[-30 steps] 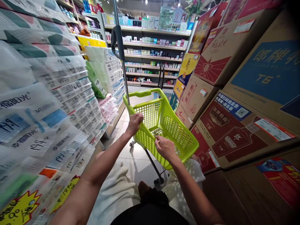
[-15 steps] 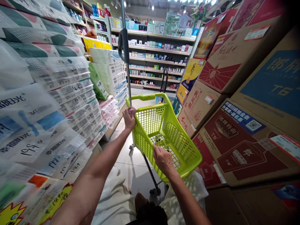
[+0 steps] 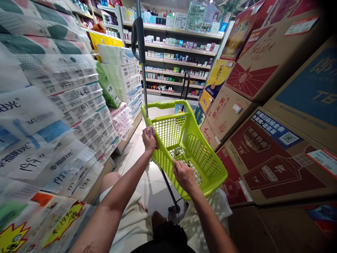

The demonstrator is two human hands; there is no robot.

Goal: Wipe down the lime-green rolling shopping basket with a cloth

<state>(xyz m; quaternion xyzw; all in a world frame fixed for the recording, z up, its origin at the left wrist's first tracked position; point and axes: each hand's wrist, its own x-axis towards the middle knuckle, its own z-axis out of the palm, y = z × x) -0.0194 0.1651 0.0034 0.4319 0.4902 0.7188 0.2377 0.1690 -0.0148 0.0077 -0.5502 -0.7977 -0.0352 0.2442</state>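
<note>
The lime-green plastic shopping basket with gridded walls point(image 3: 204, 149) stands right in front of me in the aisle, on its wheeled frame. My right hand point(image 3: 185, 175) is closed over its near rim, fingers bent around the edge. My left hand point(image 3: 149, 140) is curled shut around a pale, crumpled scrap point(image 3: 151, 130), at the rim's left end, just below the foot of the thin silvery metal pole point(image 3: 145, 88). That pole carries a dark grey looped plastic handle point(image 3: 140, 42).

As I judge it, a hard push from my left hand could set the black caster wheel point(image 3: 174, 209) rolling on the pale tiled floor point(image 3: 134, 158), or swing the basket round, with only my right grip to steady it. A swing rightward might knock the stacked brown and dark-red cardboard cartons point(image 3: 259, 147); leftward, the clear-wrapped white paper packs point(image 3: 84, 95). The scrap could also snag where pole meets rim.

My left thumb and most of the scrap are hidden, so I can't tell whether it is cloth or tissue. I can't make out my right fingertips either. The pole's top is cut off, and the basket covers much of the frame. Beyond, the small boxes on the long shelves point(image 3: 184, 43) are too small to read.
</note>
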